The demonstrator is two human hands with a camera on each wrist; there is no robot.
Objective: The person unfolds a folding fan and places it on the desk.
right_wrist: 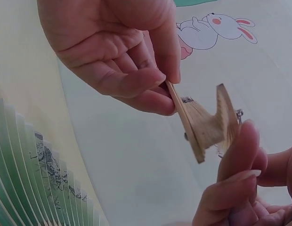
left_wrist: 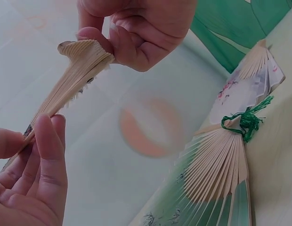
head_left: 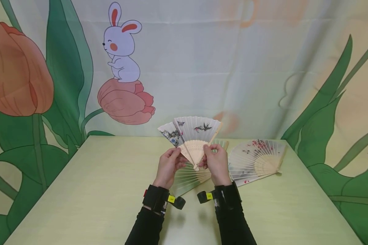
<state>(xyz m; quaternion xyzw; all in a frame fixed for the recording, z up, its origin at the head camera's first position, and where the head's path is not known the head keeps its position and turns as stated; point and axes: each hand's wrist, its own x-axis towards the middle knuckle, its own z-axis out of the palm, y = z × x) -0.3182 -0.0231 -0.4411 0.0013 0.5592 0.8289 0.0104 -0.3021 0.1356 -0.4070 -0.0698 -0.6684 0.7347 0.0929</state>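
Observation:
Both hands hold a partly spread folding fan (head_left: 199, 128) above the table. It has pale wooden ribs and a white leaf printed with dark birds and blossoms. My left hand (head_left: 166, 168) pinches its left outer rib between thumb and fingers. On the other side, my right hand (head_left: 218, 165) grips the right edge of the wooden ribs near the pivot. In the left wrist view the ribs (left_wrist: 70, 80) appear nearly edge-on between the left fingers (left_wrist: 51, 146) and the right hand (left_wrist: 148, 33). Below lies a spread green fan (head_left: 184, 182), partly hidden by the hands and held fan.
A second white fan (head_left: 257, 161) with red blossoms lies spread right of the green one. A green tassel (left_wrist: 250, 125) hangs at the green fan's pivot. The pale table (head_left: 89, 190) meets a printed cloth backdrop (head_left: 202, 68) at its far edge.

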